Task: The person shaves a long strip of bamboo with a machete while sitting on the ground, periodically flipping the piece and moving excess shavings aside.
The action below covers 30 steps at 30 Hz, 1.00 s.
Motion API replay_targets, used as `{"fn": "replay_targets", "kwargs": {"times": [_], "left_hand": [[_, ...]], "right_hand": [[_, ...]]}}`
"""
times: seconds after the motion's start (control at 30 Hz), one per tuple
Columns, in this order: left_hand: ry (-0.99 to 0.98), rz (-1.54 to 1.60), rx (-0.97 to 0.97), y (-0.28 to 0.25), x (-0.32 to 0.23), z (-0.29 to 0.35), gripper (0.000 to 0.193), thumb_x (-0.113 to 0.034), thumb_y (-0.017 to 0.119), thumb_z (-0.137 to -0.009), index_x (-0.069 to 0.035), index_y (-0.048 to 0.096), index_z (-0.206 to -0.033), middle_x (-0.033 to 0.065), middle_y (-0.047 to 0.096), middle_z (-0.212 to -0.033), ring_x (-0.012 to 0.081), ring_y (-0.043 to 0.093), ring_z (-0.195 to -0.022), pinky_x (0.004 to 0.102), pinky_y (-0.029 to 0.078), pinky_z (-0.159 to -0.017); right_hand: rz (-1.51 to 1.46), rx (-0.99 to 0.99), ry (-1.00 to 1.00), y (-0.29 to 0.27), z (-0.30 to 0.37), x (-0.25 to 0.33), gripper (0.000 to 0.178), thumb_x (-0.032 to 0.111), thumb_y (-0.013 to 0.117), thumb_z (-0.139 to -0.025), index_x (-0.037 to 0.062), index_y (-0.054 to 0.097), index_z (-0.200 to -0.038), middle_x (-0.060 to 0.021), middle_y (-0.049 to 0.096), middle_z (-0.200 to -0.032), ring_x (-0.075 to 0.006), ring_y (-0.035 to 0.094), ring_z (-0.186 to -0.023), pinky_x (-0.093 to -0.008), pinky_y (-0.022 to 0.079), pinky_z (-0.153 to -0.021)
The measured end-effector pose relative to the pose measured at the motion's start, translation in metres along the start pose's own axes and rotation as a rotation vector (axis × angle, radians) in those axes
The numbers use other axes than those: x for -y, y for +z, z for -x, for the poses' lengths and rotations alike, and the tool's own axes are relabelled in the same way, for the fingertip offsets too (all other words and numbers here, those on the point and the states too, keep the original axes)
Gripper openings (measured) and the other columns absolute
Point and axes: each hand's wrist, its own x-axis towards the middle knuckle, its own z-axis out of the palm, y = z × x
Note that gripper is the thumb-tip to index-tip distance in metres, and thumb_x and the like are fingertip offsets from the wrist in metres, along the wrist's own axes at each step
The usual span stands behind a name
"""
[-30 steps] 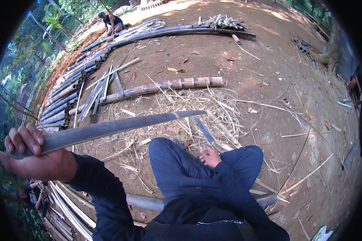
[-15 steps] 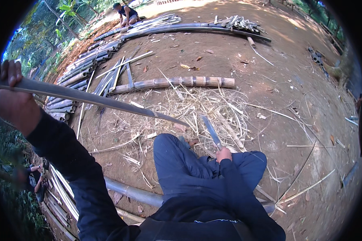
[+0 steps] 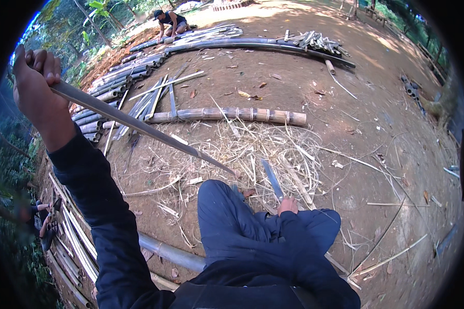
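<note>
Raised at the far left, my left hand (image 3: 38,77) is closed round one end of a long bamboo strip (image 3: 144,130). The strip slants down to the right, and its other end hangs near my bent knee, over the shavings. My right hand (image 3: 287,205), low between my thighs, grips the handle of a machete (image 3: 271,177). Its flat grey blade points away from me over the pile of pale bamboo shavings (image 3: 242,149). The blade and the strip are apart. The handle is mostly hidden in my fist.
A thick bamboo pole (image 3: 237,114) lies across the ground beyond the shavings. Cut bamboo tubes (image 3: 105,92) and split strips (image 3: 152,98) lie at the left. Under my legs runs another pole (image 3: 170,252). One person (image 3: 172,23) crouches at the back; another (image 3: 44,221) is at the left edge.
My left hand has moved up and a little to the right, so the strip slopes more steeply. The machete stays in my right hand, nearly in place. The view has shifted slightly.
</note>
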Motion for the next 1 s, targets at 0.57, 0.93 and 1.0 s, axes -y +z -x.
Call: {"fn": "replay_targets", "kwargs": {"times": [0.57, 0.93, 1.0], "left_hand": [[-0.002, -0.078, -0.095, -0.007, 0.026, 0.01, 0.032, -0.021, 0.054, -0.098, -0.008, 0.041, -0.071, 0.0011, 0.039, -0.057, 0.0091, 0.036, -0.042, 0.0246, 0.028, -0.04], [-0.013, 0.055, -0.109, 0.012, 0.03, 0.014, 0.029, -0.019, 0.053, -0.098, -0.007, 0.042, -0.074, 0.0013, 0.038, -0.059, 0.0097, 0.036, -0.044, 0.0248, 0.03, -0.041], [-0.012, 0.057, -0.128, 0.01, 0.04, 0.017, 0.028, -0.02, 0.053, -0.098, -0.006, 0.042, -0.076, 0.0019, 0.04, -0.059, 0.0093, 0.038, -0.043, 0.0248, 0.032, -0.04]], "right_hand": [[-0.294, 0.03, 0.042, -0.012, 0.0, 0.008, 0.054, 0.034, 0.064, -0.082, 0.0014, 0.052, -0.124, -0.0255, 0.062, -0.113, -0.0399, 0.059, -0.109, -0.0456, 0.045, -0.097], [-0.767, -0.478, 0.026, -0.031, 0.024, -0.007, 0.039, 0.037, 0.067, -0.088, -0.0009, 0.063, -0.077, -0.0187, 0.061, -0.064, -0.0352, 0.062, -0.061, -0.0436, 0.046, -0.062], [-0.873, -0.445, 0.035, -0.053, 0.064, 0.011, 0.041, 0.039, 0.067, -0.087, -0.0012, 0.061, -0.078, -0.0205, 0.062, -0.067, -0.0394, 0.063, -0.065, -0.0456, 0.047, -0.063]]}}
